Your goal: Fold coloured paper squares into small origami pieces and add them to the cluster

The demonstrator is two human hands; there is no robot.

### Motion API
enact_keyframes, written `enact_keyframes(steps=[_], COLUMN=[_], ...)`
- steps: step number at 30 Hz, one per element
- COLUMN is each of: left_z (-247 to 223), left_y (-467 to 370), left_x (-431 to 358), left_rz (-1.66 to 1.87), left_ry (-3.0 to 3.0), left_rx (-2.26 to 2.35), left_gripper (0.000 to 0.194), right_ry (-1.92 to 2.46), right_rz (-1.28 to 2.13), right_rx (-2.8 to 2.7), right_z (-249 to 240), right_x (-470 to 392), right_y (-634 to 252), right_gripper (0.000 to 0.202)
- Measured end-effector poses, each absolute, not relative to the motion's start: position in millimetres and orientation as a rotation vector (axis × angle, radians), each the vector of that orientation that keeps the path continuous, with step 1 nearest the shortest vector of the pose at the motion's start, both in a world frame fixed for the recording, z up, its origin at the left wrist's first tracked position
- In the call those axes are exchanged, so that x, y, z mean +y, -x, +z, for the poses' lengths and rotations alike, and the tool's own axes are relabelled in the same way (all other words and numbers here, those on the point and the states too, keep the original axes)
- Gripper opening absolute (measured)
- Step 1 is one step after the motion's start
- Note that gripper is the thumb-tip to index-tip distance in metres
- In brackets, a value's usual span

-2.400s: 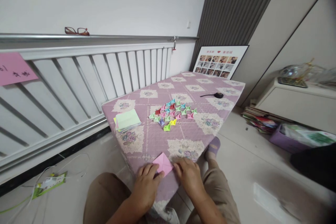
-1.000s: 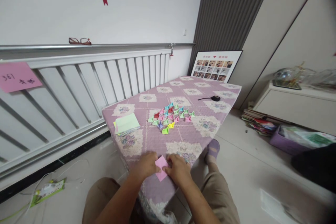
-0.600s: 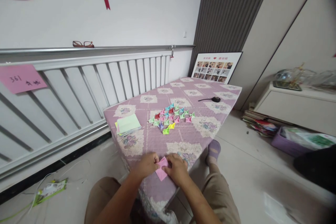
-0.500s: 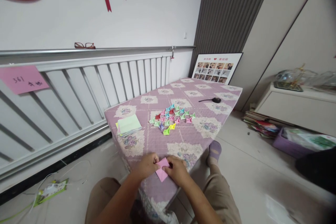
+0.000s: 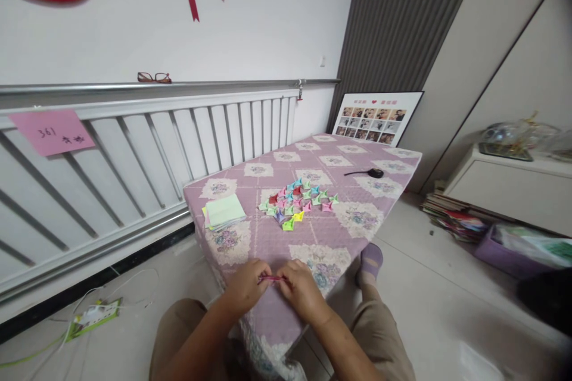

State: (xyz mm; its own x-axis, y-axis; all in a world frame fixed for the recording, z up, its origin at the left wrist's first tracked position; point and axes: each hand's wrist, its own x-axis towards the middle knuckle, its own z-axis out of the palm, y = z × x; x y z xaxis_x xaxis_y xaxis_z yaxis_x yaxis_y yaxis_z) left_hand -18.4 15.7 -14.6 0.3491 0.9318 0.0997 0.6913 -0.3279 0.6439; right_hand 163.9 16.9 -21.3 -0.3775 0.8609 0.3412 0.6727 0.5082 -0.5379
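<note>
Between my two hands, near the close corner of the table, is a pink sheet of folded paper (image 5: pixel 271 278), seen nearly edge-on as a thin strip. My left hand (image 5: pixel 248 286) pinches its left end, fingers closed. At the other end my right hand (image 5: pixel 302 289) grips it the same way. Farther up the table lies a cluster of small folded paper pieces (image 5: pixel 297 202) in green, pink, blue, red, yellow and purple. To their left rests a stack of square paper sheets (image 5: pixel 224 212), light green on top.
A floral tablecloth (image 5: pixel 272 244) covers the table, with a black round object with a strap (image 5: pixel 376 173) toward its far right. The radiator (image 5: pixel 214 137) runs along the left. A power strip (image 5: pixel 93 318) with cables lies on the floor; a purple bin (image 5: pixel 504 250) stands right.
The pink paper lay as a flat diamond facing up; now it is turned edge-on between both hands. The whole view has shifted slightly, with things appearing farther right.
</note>
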Motion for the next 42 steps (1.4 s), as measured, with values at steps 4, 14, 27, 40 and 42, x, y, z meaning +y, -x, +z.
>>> enact_keyframes(steps=[4, 14, 27, 40, 42], left_z=[-19.7, -45.9, -52.8, -42.4, -39.4], left_y=[15.9, 12.1, 13.7, 9.8, 9.2], left_x=[4.2, -34.2, -42.4, -27.8, -25.7], left_rz=[0.581, 0.315, 0.578, 0.312, 0.281], left_ry=[-2.314, -2.456, -2.007, -2.042, -2.052], left_rx=[1.523, 1.668, 1.835, 1.91, 1.918], left_gripper=[0.013, 0.017, 0.012, 0.022, 0.022], right_ry=[1.176, 1.081, 1.337, 1.553, 1.587], right_rz=[0.122, -0.12, 0.358, 0.283, 0.264], right_rx=[-2.222, -2.409, -2.264, -2.12, -2.1], right_z=[-30.8, -55.2, -56.3, -51.5, -51.0], right_x=[8.1, -19.0, -15.0, -15.6, -15.6], right_y=[-161.6, -161.0, -184.8, -173.5, -171.8], right_gripper=[0.007, 0.012, 0.007, 0.024, 0.025])
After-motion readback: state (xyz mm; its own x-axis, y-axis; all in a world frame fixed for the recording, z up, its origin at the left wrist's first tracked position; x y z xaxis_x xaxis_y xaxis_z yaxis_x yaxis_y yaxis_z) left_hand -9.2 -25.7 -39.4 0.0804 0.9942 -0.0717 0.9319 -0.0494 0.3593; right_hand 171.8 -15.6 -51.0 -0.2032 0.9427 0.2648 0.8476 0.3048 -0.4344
